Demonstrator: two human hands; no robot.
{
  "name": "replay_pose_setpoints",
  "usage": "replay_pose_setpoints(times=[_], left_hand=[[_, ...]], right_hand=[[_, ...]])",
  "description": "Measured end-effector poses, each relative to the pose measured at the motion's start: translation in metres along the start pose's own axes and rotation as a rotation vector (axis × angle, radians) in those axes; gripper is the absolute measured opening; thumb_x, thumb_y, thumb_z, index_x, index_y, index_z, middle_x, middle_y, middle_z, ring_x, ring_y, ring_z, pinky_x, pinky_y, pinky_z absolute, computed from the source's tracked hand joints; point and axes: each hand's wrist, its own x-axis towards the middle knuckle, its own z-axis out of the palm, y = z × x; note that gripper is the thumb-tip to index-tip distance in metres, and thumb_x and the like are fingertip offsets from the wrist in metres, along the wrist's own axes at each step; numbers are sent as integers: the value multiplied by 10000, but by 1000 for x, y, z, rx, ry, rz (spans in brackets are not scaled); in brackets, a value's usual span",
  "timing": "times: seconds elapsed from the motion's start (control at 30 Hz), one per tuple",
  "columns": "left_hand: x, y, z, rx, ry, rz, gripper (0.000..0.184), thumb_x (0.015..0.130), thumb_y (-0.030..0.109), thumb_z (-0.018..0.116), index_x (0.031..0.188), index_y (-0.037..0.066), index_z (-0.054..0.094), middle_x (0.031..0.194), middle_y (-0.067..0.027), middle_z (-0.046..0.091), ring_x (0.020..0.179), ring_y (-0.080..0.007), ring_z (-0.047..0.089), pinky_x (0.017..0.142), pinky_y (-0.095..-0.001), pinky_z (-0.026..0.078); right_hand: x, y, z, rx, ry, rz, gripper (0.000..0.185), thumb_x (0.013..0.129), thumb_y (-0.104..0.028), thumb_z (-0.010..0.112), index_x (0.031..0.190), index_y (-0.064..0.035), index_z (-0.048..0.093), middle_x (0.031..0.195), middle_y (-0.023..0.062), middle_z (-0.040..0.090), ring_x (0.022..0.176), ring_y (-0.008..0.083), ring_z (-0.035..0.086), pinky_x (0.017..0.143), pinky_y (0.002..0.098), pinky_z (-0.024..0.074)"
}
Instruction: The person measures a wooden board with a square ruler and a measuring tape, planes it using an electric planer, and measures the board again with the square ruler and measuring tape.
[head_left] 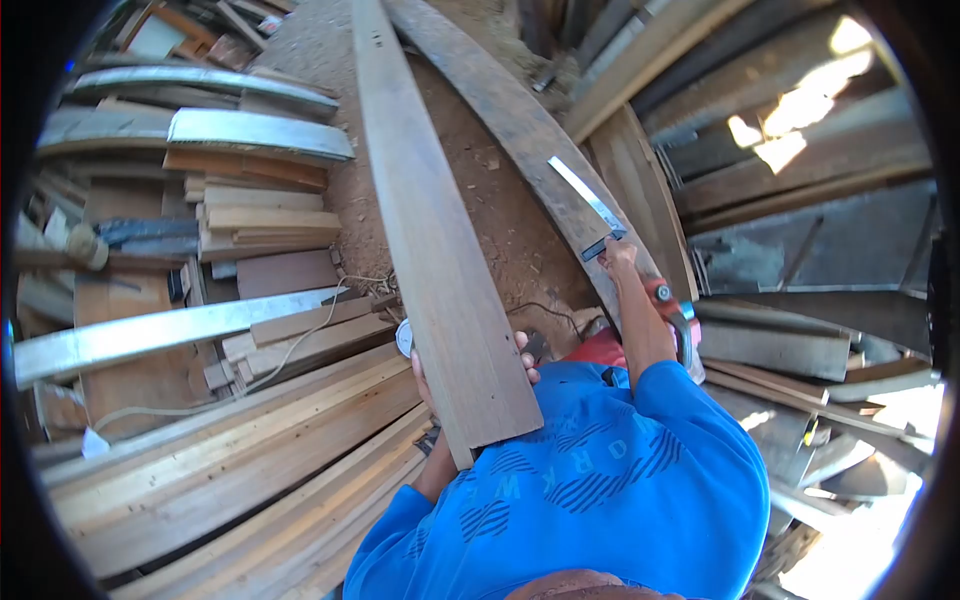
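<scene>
A long wooden plank [440, 250] runs from my body up and away, tapering towards its far end. Its near end rests against the front of my blue shirt. Beneath it, my left hand [422, 380] is closed around the plank, with fingertips curling over the right edge and the palm hidden. On a second, darker board [490, 95] at the right lies a try square [585, 195] with a bright steel blade and dark stock. My right hand [618, 252] reaches out and grips the square at its stock.
A red machine [682, 325] sits beside my right arm. Stacked timber [270, 220] and long boards [230, 460] fill the left side. More planks [790, 170] lean at the right. Between the two boards shows brown ground [475, 190] with wood chips. A thin cord [300, 350] crosses the left-hand timber.
</scene>
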Motion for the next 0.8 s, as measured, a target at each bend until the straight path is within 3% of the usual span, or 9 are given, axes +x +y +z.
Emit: replay_pose_setpoints(times=[0.13, 0.23, 0.27, 0.37, 0.47, 0.6, 0.8], left_hand=[[17, -20, -26, -11, -49, -10, 1145, 792, 886, 473, 1536, 37, 283, 1348, -267, 461, 1138, -429, 540, 968, -585, 482], [27, -31, -24, -10, -105, 6, 1149, 790, 871, 503, 1555, 50, 256, 1382, -263, 446, 1171, -432, 529, 1025, -593, 452], [28, -32, -24, -26, -89, -25, 1152, 789, 867, 512, 1559, 50, 252, 1398, -264, 440, 1191, -431, 522, 1049, -591, 435], [29, -30, -26, -68, -84, -58, 1165, 786, 855, 533, 1571, 47, 236, 1448, -266, 416, 1247, -427, 500, 1111, -582, 391], [32, -28, -23, -101, -117, -50, 1179, 787, 847, 542, 1579, 37, 218, 1495, -271, 381, 1292, -428, 478, 1144, -576, 364], [29, -28, -18, -66, -102, -75, 1193, 796, 839, 542, 1587, 19, 186, 1550, -284, 317, 1364, -453, 423, 1176, -585, 326], [32, -27, -21, 19, -142, -90, 1217, 812, 840, 526, 1597, 1, 123, 1601, -318, 220, 1472, -490, 280, 1212, -595, 260]], right_hand=[[4, 29, -26, -122, 124, 138, 228, 876, -91, 630, 670, 1, 660, 625, 139, 652, 545, 240, 664, 444, 400, 496], [-6, 29, -40, -364, 126, 23, 203, 842, -51, 593, 659, 7, 660, 640, 152, 666, 576, 239, 688, 463, 389, 505], [-11, 28, -41, -337, 136, 46, 195, 867, -39, 572, 721, 22, 685, 679, 131, 687, 580, 219, 681, 487, 359, 509], [-7, 42, -59, 181, -284, 74, 191, 915, -54, 557, 843, 35, 710, 721, 91, 700, 590, 194, 673, 477, 336, 503], [-62, 17, -65, 104, -216, -101, 152, 980, -75, 529, 963, 24, 642, 717, 86, 618, 488, 168, 550, 400, 299, 401], [-90, -1, -90, -169, -339, -172, 171, 1001, -105, 548, 947, 27, 643, 755, 94, 634, 533, 143, 571, 409, 289, 403], [-110, -37, -133, -131, -310, -279, 227, 1002, -156, 577, 1015, 47, 678, 773, 88, 678, 570, 125, 606, 463, 284, 470]])
